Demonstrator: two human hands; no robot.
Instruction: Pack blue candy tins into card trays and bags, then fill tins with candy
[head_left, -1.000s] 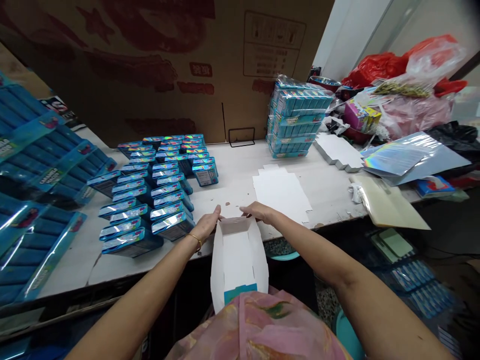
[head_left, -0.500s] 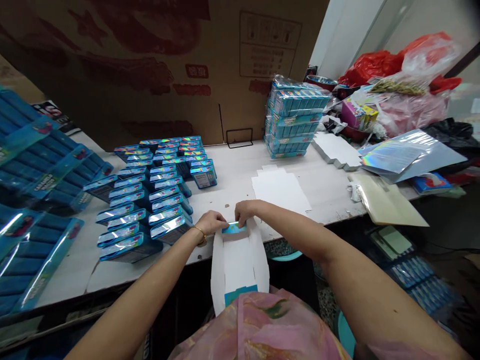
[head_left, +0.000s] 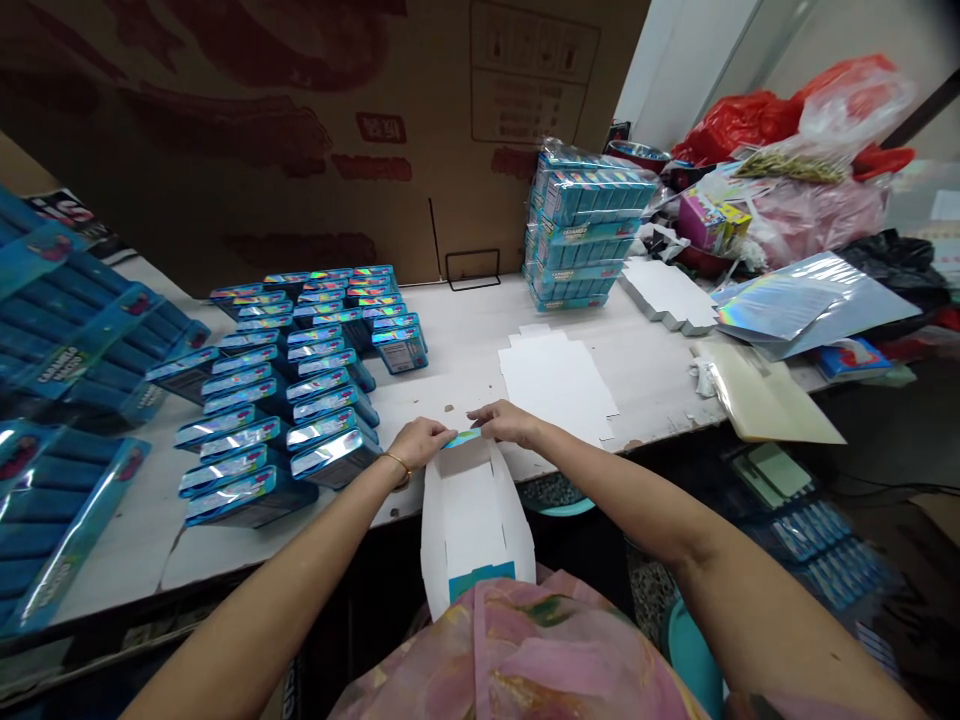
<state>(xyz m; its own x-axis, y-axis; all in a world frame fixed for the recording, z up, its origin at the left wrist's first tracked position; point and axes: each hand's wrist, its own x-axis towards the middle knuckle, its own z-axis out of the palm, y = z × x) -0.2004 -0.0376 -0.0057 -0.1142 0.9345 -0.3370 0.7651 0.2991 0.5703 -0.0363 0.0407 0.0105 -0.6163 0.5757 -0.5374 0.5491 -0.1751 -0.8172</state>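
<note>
An unfolded cardboard box [head_left: 472, 520], white inside with blue-green printed ends, stretches from my lap to the table's front edge. My left hand [head_left: 420, 442] is closed in a pinch on the left corner of its far end flap [head_left: 463, 438]. At the right corner of that flap is my right hand [head_left: 510, 422], its index finger stretched out to the left and its other fingers bent at the cardboard. The near end of the box rests against my clothing, and its side walls flare outward.
Rows of small blue packs [head_left: 322, 385] stand left on the table, with wrapped packs [head_left: 75, 360] farther left. Flat white box blanks [head_left: 555, 385] lie to the right. A wrapped blue stack [head_left: 581, 235] stands behind, before a large carton [head_left: 300, 130]. Plastic sheets [head_left: 817, 300] lie right.
My right hand has loosened from its tight pinch, and its index finger now stretches out. The far flap shows less of its blue face. My left hand keeps its hold.
</note>
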